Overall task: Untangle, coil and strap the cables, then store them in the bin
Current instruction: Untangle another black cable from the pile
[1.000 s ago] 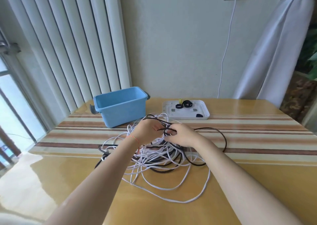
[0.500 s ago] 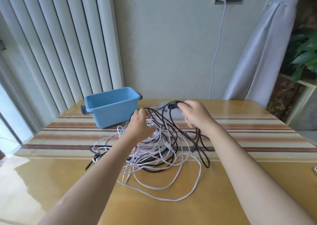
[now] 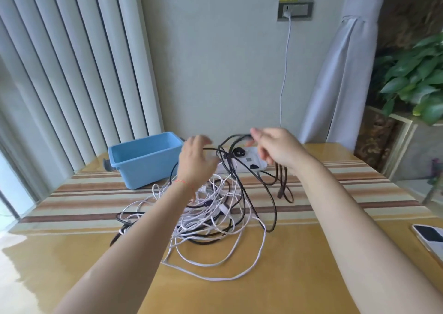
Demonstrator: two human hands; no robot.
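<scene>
The black cable [image 3: 242, 174] is light and limp, judging by how it droops from the right hand [image 3: 275, 149] down into the tangle of white cable [image 3: 215, 220] at the table's [image 3: 311, 277] centre; it is best held near its free end. The right hand is raised at one o'clock, fingers pinching the black loop. The left hand [image 3: 195, 161] is at eleven o'clock, blurred; its grip cannot be told. The blue bin [image 3: 143, 160] stands at ten o'clock.
</scene>
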